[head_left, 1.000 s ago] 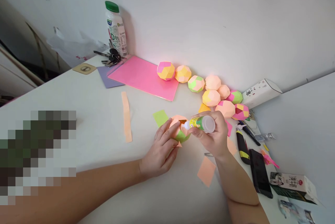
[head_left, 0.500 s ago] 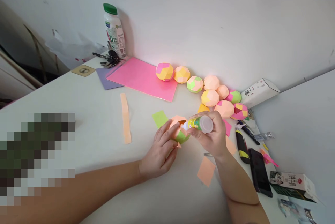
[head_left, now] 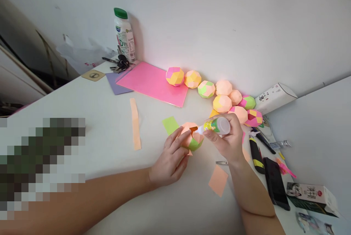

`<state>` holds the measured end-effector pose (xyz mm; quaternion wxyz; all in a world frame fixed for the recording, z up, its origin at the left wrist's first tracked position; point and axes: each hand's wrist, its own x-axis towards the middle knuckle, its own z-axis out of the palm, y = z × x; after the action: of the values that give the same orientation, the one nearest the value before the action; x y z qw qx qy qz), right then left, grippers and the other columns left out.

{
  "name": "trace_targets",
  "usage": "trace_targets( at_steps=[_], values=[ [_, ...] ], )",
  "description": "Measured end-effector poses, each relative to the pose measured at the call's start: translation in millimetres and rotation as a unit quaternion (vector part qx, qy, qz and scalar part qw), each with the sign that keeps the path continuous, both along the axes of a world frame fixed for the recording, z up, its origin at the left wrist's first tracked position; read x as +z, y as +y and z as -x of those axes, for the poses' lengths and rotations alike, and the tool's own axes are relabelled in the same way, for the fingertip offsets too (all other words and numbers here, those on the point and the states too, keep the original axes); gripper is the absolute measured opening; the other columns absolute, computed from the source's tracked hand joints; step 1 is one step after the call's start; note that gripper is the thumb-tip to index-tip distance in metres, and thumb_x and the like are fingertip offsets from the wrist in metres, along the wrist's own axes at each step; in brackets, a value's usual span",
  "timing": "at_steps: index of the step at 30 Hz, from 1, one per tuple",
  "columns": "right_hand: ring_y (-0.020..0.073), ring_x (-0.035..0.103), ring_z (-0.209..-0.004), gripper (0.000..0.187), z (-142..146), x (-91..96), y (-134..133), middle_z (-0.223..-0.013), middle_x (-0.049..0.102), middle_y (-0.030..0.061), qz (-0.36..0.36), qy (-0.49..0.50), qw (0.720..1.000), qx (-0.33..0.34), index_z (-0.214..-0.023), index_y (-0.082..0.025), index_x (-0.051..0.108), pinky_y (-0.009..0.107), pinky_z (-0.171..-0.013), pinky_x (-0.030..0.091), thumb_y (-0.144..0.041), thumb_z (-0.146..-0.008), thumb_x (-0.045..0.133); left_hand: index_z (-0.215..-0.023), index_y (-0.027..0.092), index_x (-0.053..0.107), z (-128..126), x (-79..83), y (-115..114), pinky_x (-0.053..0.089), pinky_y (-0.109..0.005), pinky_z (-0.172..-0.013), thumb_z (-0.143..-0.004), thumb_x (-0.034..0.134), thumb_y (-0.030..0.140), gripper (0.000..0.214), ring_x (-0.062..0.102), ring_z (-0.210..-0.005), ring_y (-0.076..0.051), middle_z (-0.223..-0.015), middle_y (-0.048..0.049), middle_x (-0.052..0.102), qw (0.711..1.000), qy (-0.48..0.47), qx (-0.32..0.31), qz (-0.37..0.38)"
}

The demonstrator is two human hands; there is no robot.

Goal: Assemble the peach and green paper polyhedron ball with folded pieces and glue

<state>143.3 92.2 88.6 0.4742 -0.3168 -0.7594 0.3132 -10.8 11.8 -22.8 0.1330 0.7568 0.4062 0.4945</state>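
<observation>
My left hand point(head_left: 172, 156) is closed on a faceted paper ball point(head_left: 196, 144) in peach and green, steadying it on the table. The ball has a dark opening in its upper side. A glue bottle point(head_left: 214, 126) with a yellow and green label lies tilted in my right hand point(head_left: 229, 138), its white nozzle pointing at the opening's edge. Whether the tip touches the paper I cannot tell. A green paper square point(head_left: 169, 125) lies just behind the ball. Scissors point(head_left: 221, 163) show partly beside my right wrist, near a peach paper square point(head_left: 218, 181).
Several finished paper balls point(head_left: 206, 89) line the wall, one on a pink sheet point(head_left: 153, 84). A peach strip point(head_left: 135, 123) lies to the left. A white bottle point(head_left: 124, 35) and keys point(head_left: 122, 62) stand back left. A utility knife point(head_left: 256, 154), phone point(head_left: 275, 183) and carton point(head_left: 312, 196) crowd the right edge.
The glue bottle's nozzle has drawn slightly back to the right from the ball's opening. More of the scissors shows. The whole view has shifted a little.
</observation>
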Motion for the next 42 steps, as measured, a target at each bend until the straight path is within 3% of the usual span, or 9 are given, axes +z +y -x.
trace_targets(
  at_steps=[6,12,15,21,25,29,36,39,42],
  values=[
    [0.0147,0.064,-0.063,0.032,-6.5,-4.4,24.6,-0.069,0.060,-0.0038,0.180,0.131,0.975,-0.020,-0.079,-0.022,0.054,0.030,-0.060,0.055,-0.045,-0.074,0.076,-0.098,0.019,0.052,-1.3,-1.6,0.7,0.032,-0.061,-0.110,-0.085,0.043,0.002,0.023,0.015,-0.145,-0.034,-0.151,-0.0125,0.032,1.000,-0.015,0.011,-0.014],
    [0.0263,0.072,-0.080,0.045,-3.8,-13.4,52.1,-0.064,0.059,-0.0037,0.447,0.157,0.880,0.014,-0.072,-0.022,0.051,0.043,-0.074,0.058,-0.059,-0.065,0.077,-0.090,0.018,0.056,-2.1,-4.0,1.6,0.032,-0.062,-0.110,-0.082,0.046,0.004,0.019,0.009,-0.147,-0.035,-0.154,-0.0119,0.027,1.000,0.001,0.016,-0.010],
    [0.0275,0.072,-0.082,0.044,-4.0,-13.1,52.2,-0.061,0.060,-0.0034,0.498,0.127,0.856,0.055,-0.072,-0.022,0.053,0.045,-0.076,0.058,-0.058,-0.065,0.077,-0.087,0.017,0.061,-2.0,-3.5,3.4,0.027,-0.062,-0.113,-0.081,0.049,0.005,0.018,0.007,-0.147,-0.036,-0.157,-0.0097,0.022,1.000,-0.011,0.005,-0.007],
    [0.0264,0.072,-0.082,0.039,-6.9,-8.7,47.6,-0.060,0.062,-0.0039,0.549,0.081,0.827,0.086,-0.071,-0.022,0.053,0.041,-0.078,0.056,-0.050,-0.067,0.079,-0.083,0.020,0.067,0.8,-2.4,6.2,0.017,-0.061,-0.117,-0.078,0.059,0.007,0.016,0.025,-0.143,-0.033,-0.161,0.0000,0.008,0.999,-0.044,-0.032,0.002],
    [0.0260,0.072,-0.082,0.035,-10.7,-8.2,46.5,-0.060,0.062,-0.0030,0.544,0.066,0.830,0.098,-0.070,-0.021,0.055,0.038,-0.077,0.055,-0.049,-0.071,0.076,-0.084,0.019,0.068,0.7,-1.7,2.8,0.017,-0.061,-0.116,-0.078,0.056,0.004,0.020,0.011,-0.146,-0.036,-0.160,0.0006,0.013,0.996,-0.072,-0.060,0.004],
    [0.0228,0.070,-0.081,0.033,-14.3,-6.2,44.7,-0.064,0.061,-0.0022,0.491,0.067,0.860,0.124,-0.073,-0.020,0.057,0.035,-0.075,0.054,-0.050,-0.076,0.071,-0.083,0.018,0.067,-0.1,-0.1,-1.0,0.019,-0.062,-0.115,-0.079,0.051,0.001,0.024,0.008,-0.146,-0.038,-0.159,0.0009,0.015,0.994,-0.074,-0.073,0.013],
    [0.0173,0.063,-0.068,0.032,-16.1,1.0,35.7,-0.068,0.062,-0.0017,0.254,0.095,0.961,0.056,-0.081,-0.022,0.053,0.032,-0.065,0.050,-0.049,-0.080,0.069,-0.086,0.016,0.067,0.1,1.9,-2.7,0.021,-0.065,-0.112,-0.077,0.050,-0.001,0.026,0.008,-0.145,-0.042,-0.157,-0.0061,0.021,0.994,-0.044,-0.099,0.007],
    [0.0155,0.059,-0.068,0.030,-18.2,2.1,29.5,-0.072,0.059,-0.0022,0.171,0.076,0.981,0.054,-0.083,-0.023,0.053,0.031,-0.064,0.048,-0.043,-0.078,0.073,-0.086,0.016,0.067,0.6,2.0,-3.6,0.021,-0.066,-0.112,-0.077,0.050,-0.001,0.026,0.006,-0.144,-0.043,-0.157,-0.0064,0.020,0.994,-0.028,-0.104,0.007],
    [0.0153,0.057,-0.071,0.030,-18.2,2.1,22.6,-0.076,0.057,-0.0020,0.155,0.045,0.985,0.064,-0.086,-0.023,0.052,0.031,-0.065,0.046,-0.039,-0.077,0.075,-0.085,0.015,0.067,0.6,2.3,-5.0,0.022,-0.066,-0.111,-0.077,0.049,-0.002,0.026,0.006,-0.144,-0.044,-0.159,-0.0067,0.016,0.994,-0.016,-0.108,0.007]
  ],
)
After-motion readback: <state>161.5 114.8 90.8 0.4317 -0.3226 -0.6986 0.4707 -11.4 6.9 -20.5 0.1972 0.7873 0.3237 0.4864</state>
